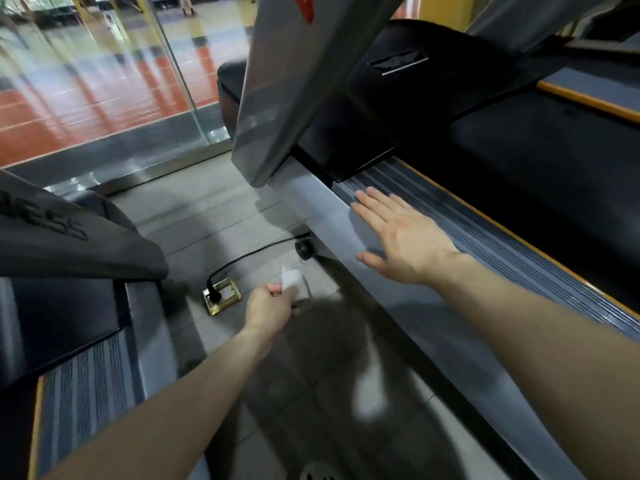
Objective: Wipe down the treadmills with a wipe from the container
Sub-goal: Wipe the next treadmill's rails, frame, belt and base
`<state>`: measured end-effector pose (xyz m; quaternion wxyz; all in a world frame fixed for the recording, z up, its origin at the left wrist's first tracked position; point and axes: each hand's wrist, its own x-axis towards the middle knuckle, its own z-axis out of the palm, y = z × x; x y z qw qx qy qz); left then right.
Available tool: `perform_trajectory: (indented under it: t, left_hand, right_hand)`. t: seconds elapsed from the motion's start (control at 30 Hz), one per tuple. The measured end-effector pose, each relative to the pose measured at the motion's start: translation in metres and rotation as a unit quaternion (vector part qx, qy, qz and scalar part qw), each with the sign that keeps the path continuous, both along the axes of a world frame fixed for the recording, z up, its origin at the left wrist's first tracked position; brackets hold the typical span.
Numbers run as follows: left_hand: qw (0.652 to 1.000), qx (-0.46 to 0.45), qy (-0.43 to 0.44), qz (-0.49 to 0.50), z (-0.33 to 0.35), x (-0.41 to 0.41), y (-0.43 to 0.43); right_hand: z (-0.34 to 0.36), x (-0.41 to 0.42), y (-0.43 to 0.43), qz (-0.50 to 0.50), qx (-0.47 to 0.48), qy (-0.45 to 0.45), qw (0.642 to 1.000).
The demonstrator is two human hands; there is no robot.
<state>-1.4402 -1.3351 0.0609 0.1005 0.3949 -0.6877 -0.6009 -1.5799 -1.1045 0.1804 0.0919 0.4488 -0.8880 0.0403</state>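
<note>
White wipe [294,285] pinched in left grip [270,306]; right grip [405,237] flat (fingers straight) on treadmill [519,261].

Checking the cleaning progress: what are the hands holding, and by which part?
The left hand pinches a white wipe by its lower edge, above the floor. The right hand holds nothing; it lies flat on the treadmill's side rail.

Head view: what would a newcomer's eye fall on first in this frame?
The right hand, its fingers straight and spread, lies over the grey side rail of the treadmill at centre right; whether it presses down is unclear. Lower, at centre, the left hand pinches a crumpled white wipe above the floor between two treadmills. Just left of it sits a brass floor socket with a black plug in it.
</note>
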Motion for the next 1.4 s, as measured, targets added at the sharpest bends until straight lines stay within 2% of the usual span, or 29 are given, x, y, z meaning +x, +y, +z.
perform_trajectory:
  t: [0.07, 0.17, 0.23, 0.37, 0.43, 0.5, 0.6, 0.73, 0.87, 0.93, 1.03, 1.1, 1.2, 1.27, 1.33, 1.4]
  left_hand:
    - [0.999, -0.031, 0.006, -0.022, -0.001, -0.009, -0.004]
    - [0.982, -0.159, -0.023, -0.103, 0.004, -0.033, 0.0]
    - [0.976, -0.197, -0.009, -0.088, 0.014, -0.06, 0.005]
    - [0.963, -0.241, 0.116, 0.034, 0.051, -0.131, 0.0]
    - [0.95, -0.234, 0.179, 0.105, 0.067, -0.156, -0.011]
    - [0.934, -0.247, 0.223, 0.131, 0.072, -0.167, -0.013]
    - [0.915, -0.295, 0.256, 0.101, 0.058, -0.162, 0.003]
    - [0.873, -0.357, 0.331, 0.029, 0.038, -0.13, 0.031]
    - [0.854, -0.391, 0.34, 0.039, 0.033, -0.135, 0.028]
    - [0.871, -0.366, 0.318, 0.084, 0.035, -0.158, 0.005]
    - [0.927, -0.263, 0.209, 0.164, 0.041, -0.198, -0.048]
    - [0.952, -0.206, 0.15, 0.169, 0.032, -0.212, -0.077]
    - [0.977, -0.135, 0.082, 0.147, -0.003, -0.209, -0.077]
    - [0.982, -0.087, 0.079, 0.15, -0.026, -0.197, -0.055]
    - [0.975, -0.046, 0.136, 0.172, -0.03, -0.185, -0.034]
    - [0.959, -0.045, 0.214, 0.179, -0.021, -0.175, -0.016]
  right_hand:
    - [-0.007, -0.007, 0.001, 0.0, 0.003, -0.003, 1.0]
    - [-0.01, -0.012, -0.002, 0.004, -0.031, -0.03, 0.999]
    - [-0.012, -0.012, -0.002, -0.004, -0.051, -0.027, 0.998]
    - [-0.01, -0.01, -0.003, -0.039, -0.096, -0.038, 0.994]
    - [-0.011, -0.006, -0.004, -0.037, -0.078, -0.018, 0.996]
    - [-0.007, -0.004, -0.007, -0.035, -0.05, 0.0, 0.998]
    - [0.006, -0.013, -0.024, -0.044, -0.061, 0.055, 0.996]
    - [0.011, -0.023, -0.041, -0.062, -0.093, 0.024, 0.993]
    - [0.004, -0.028, -0.041, -0.054, -0.112, -0.002, 0.992]
    - [0.002, -0.03, -0.041, -0.043, -0.114, -0.007, 0.993]
    - [0.0, -0.032, -0.041, -0.039, -0.121, -0.008, 0.992]
    - [0.0, -0.033, -0.042, -0.038, -0.124, -0.002, 0.992]
    - [0.0, -0.034, -0.042, -0.037, -0.125, 0.0, 0.991]
    - [0.0, -0.033, -0.042, -0.035, -0.128, 0.0, 0.991]
    - [0.0, -0.033, -0.042, -0.033, -0.129, 0.001, 0.991]
    - [-0.001, -0.034, -0.042, -0.031, -0.128, 0.002, 0.991]
